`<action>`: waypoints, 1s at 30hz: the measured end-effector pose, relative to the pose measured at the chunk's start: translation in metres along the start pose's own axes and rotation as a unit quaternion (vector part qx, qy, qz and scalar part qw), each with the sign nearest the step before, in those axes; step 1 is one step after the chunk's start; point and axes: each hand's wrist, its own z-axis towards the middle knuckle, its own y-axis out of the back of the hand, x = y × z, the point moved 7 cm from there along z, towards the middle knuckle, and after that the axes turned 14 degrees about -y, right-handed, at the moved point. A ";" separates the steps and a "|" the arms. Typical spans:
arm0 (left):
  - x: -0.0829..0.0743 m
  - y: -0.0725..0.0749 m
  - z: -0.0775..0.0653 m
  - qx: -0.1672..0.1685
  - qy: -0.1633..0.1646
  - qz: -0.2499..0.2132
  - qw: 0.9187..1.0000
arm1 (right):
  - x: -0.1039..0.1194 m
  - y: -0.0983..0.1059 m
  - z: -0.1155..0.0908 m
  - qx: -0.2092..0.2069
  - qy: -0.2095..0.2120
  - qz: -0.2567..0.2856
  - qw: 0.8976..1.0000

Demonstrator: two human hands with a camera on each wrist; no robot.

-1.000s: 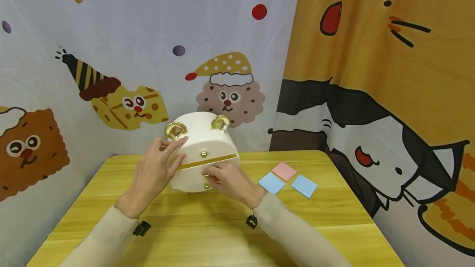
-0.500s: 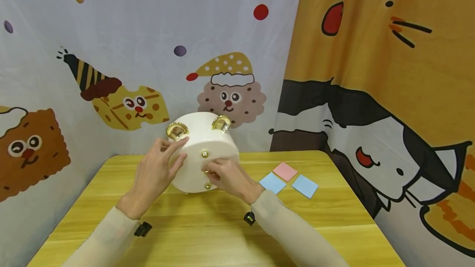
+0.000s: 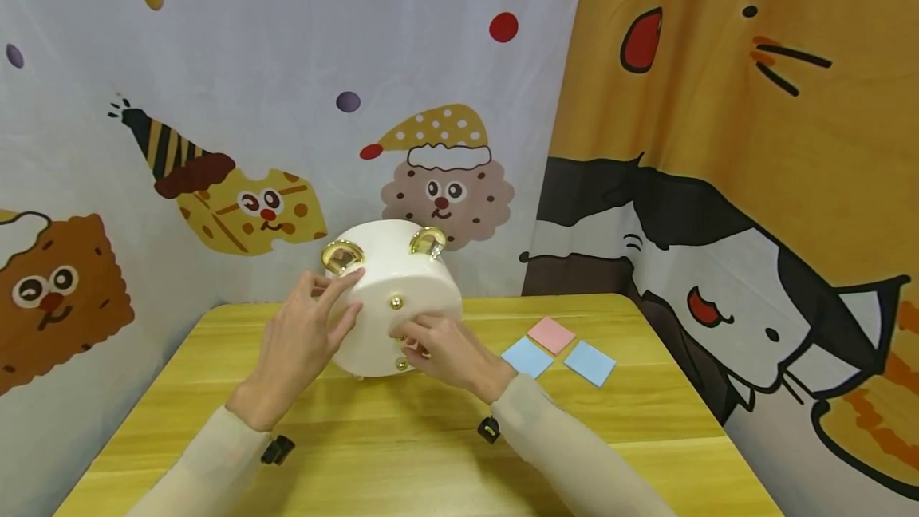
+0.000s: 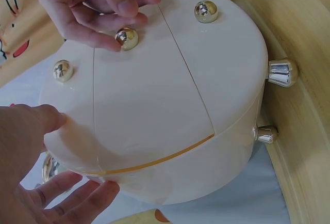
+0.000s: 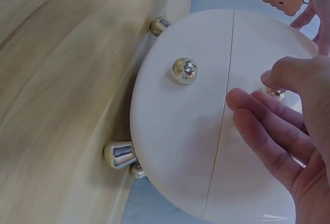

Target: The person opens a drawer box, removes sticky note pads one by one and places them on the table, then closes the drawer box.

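Observation:
A white rounded drawer box (image 3: 369,353) stands on the table, with two gold ears, gold feet and a round gold knob on each of three drawers. My left hand (image 3: 297,349) holds its upper left edge, thumb on the front and fingers along the side. At the middle drawer's knob (image 4: 127,38), my right hand (image 3: 448,348) has its thumb on one side and bent fingers on the other. The middle drawer front lies nearly level with its neighbours, and a thin gold line (image 4: 170,159) shows along its side edge. The top knob (image 3: 396,302) and bottom knob (image 4: 206,11) are untouched.
Right of the box lie a pink paper square (image 3: 550,335) and two blue paper squares, one of them at the near right (image 3: 589,363). The wood-grain table (image 3: 402,453) ends at printed curtains (image 3: 445,38) behind and to the right.
One second ago a gold strip showed above the protruding middle drawer; my right hand has pushed it in and the strip is gone from the head view. My left hand stays in place.

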 end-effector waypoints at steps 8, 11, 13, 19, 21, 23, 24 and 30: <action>0.000 -0.001 -0.003 0.002 0.006 0.008 1.000 | 0.003 -0.007 -0.012 0.032 0.015 -0.036 0.999; 0.000 -0.002 -0.004 0.002 0.006 0.009 1.000 | 0.001 -0.012 -0.015 0.048 0.010 -0.053 0.997; 0.000 -0.002 -0.004 0.002 0.005 0.010 1.000 | 0.001 -0.015 -0.015 0.060 0.005 -0.058 0.996; 0.000 -0.003 -0.004 0.003 0.004 0.014 1.000 | 0.001 -0.021 -0.014 0.088 -0.008 -0.048 0.995; 0.000 -0.003 -0.004 0.004 0.004 0.015 1.000 | 0.001 -0.023 -0.013 0.094 -0.009 -0.049 0.994; 0.000 -0.003 -0.004 0.006 0.004 0.015 1.000 | 0.001 -0.026 -0.012 0.099 -0.008 -0.052 0.994; -0.001 -0.003 -0.004 0.007 0.004 0.015 1.000 | 0.002 -0.027 -0.012 0.103 -0.007 -0.053 0.993; -0.002 -0.005 -0.005 0.009 0.003 0.015 1.000 | 0.001 -0.038 -0.011 0.115 -0.009 -0.046 0.992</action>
